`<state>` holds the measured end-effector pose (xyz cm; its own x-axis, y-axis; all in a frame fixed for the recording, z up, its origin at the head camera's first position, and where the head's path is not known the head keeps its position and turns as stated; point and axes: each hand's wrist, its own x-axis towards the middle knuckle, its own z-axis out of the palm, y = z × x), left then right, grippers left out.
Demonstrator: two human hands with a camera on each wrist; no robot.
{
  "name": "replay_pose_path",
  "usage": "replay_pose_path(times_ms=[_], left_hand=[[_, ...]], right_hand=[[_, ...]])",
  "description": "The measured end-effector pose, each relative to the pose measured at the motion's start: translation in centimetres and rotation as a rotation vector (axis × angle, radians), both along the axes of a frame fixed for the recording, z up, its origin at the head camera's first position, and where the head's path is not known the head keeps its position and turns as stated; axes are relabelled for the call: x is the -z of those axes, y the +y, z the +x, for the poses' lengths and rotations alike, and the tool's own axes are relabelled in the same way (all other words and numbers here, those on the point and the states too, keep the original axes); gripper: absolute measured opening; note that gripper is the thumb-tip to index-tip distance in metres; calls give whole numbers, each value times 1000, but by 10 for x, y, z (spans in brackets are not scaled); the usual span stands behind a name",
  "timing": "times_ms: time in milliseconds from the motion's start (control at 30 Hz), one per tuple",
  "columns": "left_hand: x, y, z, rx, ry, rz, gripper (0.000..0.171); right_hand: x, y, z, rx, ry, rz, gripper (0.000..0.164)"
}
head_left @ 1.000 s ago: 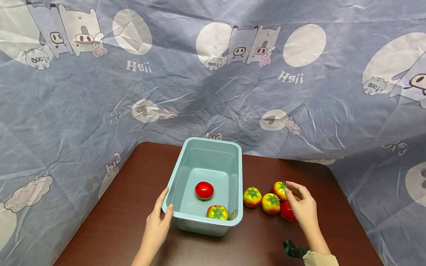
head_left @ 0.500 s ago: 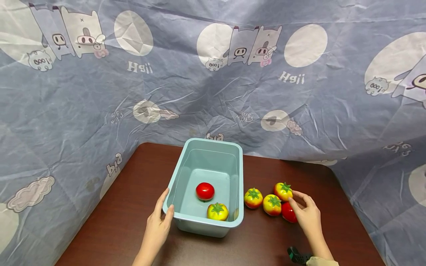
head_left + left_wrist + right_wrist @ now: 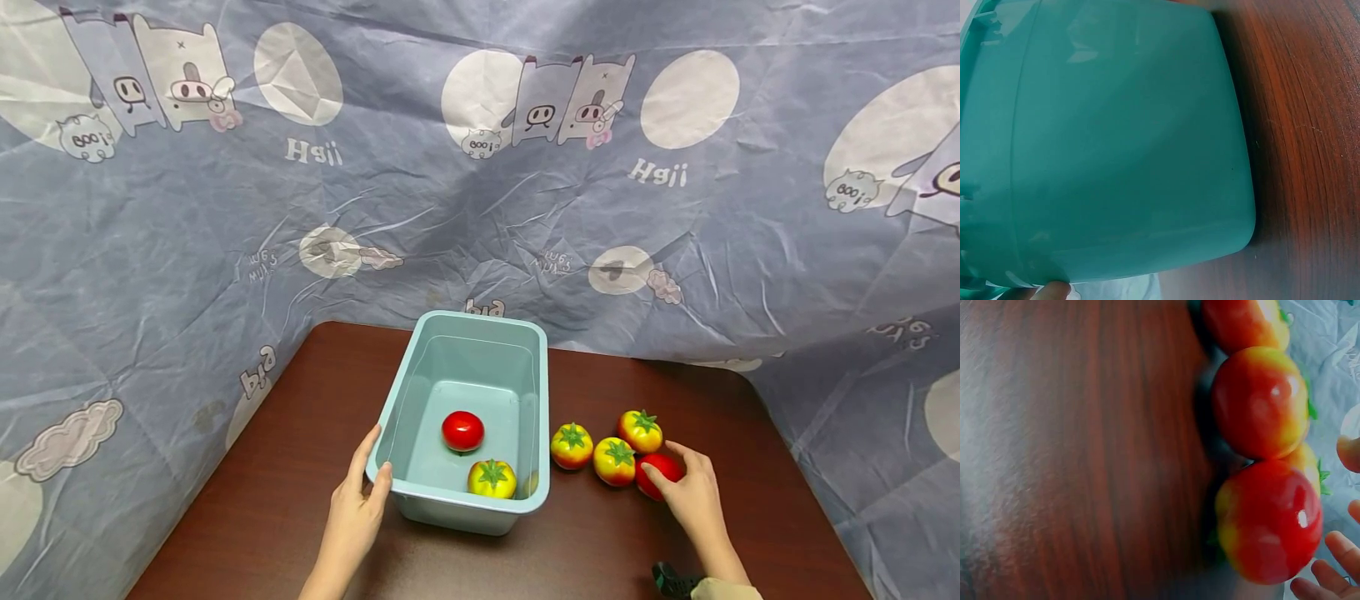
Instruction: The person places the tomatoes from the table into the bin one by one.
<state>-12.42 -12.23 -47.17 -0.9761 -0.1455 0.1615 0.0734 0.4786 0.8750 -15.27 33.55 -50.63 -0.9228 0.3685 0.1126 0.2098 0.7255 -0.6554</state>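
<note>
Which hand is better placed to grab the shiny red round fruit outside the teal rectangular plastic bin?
The right hand, most likely: it is right beside the shiny red round fruit, gripping nothing. The left hand touches the teal rectangular plastic bin, which stands between it and the fruit.

Bin (image 3: 480, 396) on table (image 3: 600, 542), two fruits (image 3: 462, 431) inside; four more fruits (image 3: 615, 463) right of bin; cloth (image 3: 480, 208) behind table.

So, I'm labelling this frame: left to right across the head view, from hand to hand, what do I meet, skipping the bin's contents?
Left hand, light blue-green bin, yellow-red fruit nearest the bin, middle yellow-red fruit, red fruit, right hand.
</note>
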Motion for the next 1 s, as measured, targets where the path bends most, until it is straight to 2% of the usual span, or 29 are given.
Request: replay_pose_path(times_ms=[367, 633, 1000], left_hand=[[1, -1, 0, -6, -4, -3, 55], [1, -1, 1, 3, -5, -4, 54], [0, -1, 1, 6, -16, 8, 55]], right_hand=[[9, 1, 1, -31, -73, 14, 74], [18, 5, 2, -86, -173, 38, 87], [23, 6, 1, -77, -184, 34, 89]])
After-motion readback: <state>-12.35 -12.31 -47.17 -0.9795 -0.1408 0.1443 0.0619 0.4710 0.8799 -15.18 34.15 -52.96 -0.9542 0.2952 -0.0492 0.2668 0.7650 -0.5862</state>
